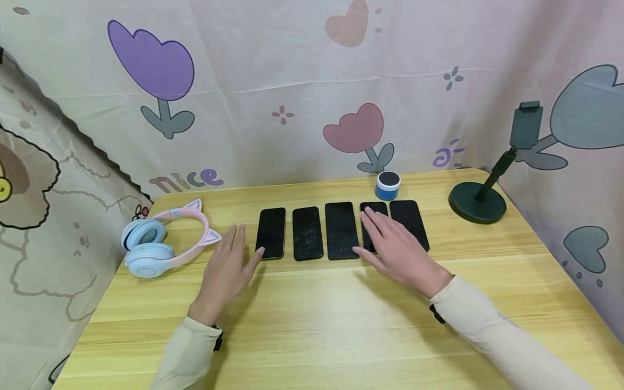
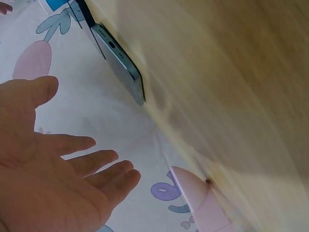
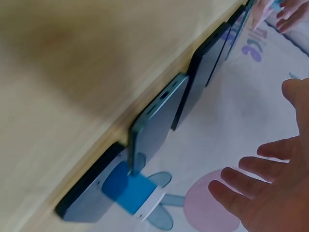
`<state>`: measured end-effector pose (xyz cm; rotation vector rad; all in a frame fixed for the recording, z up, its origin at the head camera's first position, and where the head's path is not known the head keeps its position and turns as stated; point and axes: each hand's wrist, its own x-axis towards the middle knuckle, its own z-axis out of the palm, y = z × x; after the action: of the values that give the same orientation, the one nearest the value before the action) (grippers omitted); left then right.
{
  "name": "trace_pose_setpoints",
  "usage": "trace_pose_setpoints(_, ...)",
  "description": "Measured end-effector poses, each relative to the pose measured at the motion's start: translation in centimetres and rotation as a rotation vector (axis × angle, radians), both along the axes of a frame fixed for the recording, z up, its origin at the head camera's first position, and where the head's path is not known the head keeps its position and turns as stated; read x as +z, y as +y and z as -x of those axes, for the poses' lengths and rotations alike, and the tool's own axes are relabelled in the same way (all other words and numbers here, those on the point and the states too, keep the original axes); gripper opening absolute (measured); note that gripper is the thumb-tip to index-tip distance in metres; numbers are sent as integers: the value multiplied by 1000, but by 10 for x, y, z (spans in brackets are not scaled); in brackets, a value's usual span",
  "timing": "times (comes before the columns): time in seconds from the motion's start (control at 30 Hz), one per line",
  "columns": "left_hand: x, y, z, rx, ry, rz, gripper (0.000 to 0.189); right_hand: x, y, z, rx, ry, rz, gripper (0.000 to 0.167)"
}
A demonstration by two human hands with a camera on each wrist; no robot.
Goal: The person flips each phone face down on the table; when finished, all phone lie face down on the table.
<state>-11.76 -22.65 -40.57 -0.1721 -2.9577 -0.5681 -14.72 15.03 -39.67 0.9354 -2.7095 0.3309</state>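
While the middle phone (image 1: 343,233) lies face up at the centre of a row of five on the wooden table (image 1: 312,325), the second phone (image 1: 307,234) and then the leftmost phone (image 1: 271,233) lie to its left, and the fourth phone (image 3: 158,126) and then the rightmost phone (image 1: 408,219) to its right. Well left of the middle phone, the left hand (image 1: 226,279) is held wide, thumb apart from the fingers, grasping nothing; it is nearest the leftmost phone, with a gap between them in the left wrist view. Just right of the middle phone, the right hand (image 1: 402,252) is likewise wide and holds nothing, hovering above the fourth phone without touching it. Behind the middle phone and to its right stands a blue jar (image 1: 387,191) with a dark-topped white lid. Far left of the middle phone rest pink-and-blue cat-ear headphones (image 1: 152,261); far right of it stands a dark green phone stand (image 1: 478,205). Beyond the middle phone hangs a pale printed cloth (image 1: 263,54).
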Motion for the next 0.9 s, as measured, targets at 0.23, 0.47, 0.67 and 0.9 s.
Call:
trace_pose_setpoints(0.23,-1,-2,5,1,-12,-35,78,2,-23,8,70,15,19,74)
trace_pose_setpoints(0.47,0,-1,12,-6,-44,-67,79,4,-44,13,90,-33,27,72)
trace_pose_setpoints(0.67,1,-2,17,11,-83,-75,78,8,-66,17,109,-99,30,72)
trace_pose_setpoints(0.9,3,-2,24,1,-91,-93,75,5,-91,21,138,-178,35,71)
